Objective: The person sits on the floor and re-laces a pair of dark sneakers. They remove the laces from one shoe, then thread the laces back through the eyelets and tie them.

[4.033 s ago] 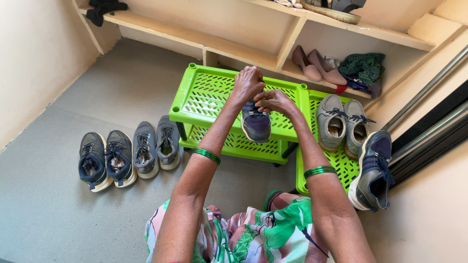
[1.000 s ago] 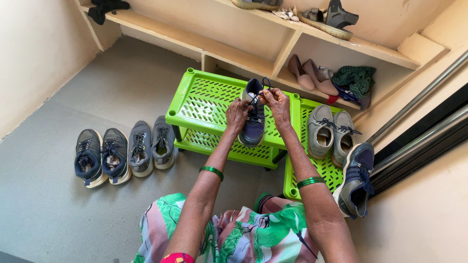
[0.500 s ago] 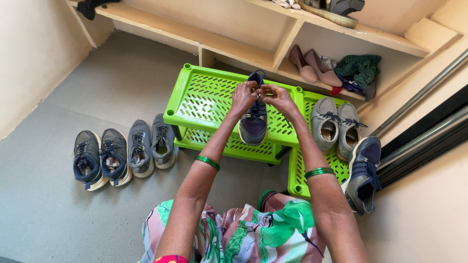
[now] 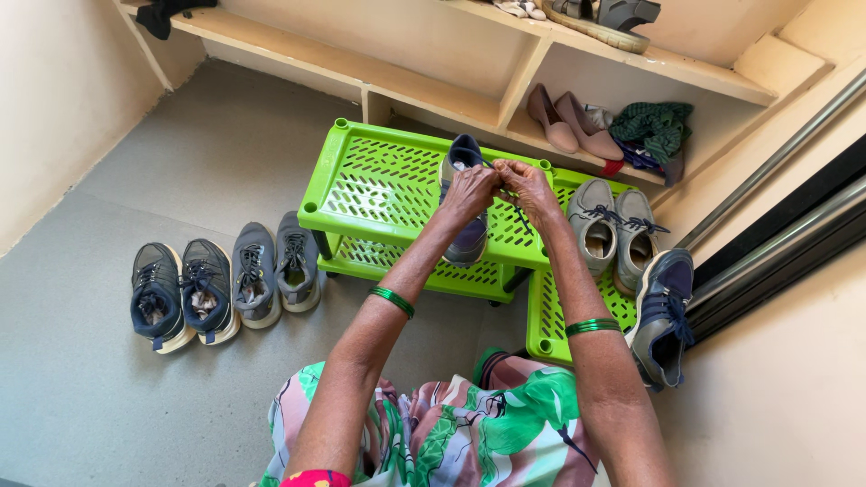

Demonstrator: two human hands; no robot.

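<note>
A grey and navy sneaker lies on the top shelf of a lime green plastic rack. My left hand and my right hand meet over the middle of the shoe, fingers pinched on its dark laces. Both wrists wear green bangles. My hands cover most of the shoe's lacing, so the knot itself is hidden.
A second green rack section to the right carries a grey pair and one navy sneaker. Two more pairs line the grey floor at left. Beige flats and green cloth sit on the wooden shelf behind.
My hands stay on the same sneaker, working its laces; they shifted slightly up the shoe. The view moved a little, nothing else changed place.
</note>
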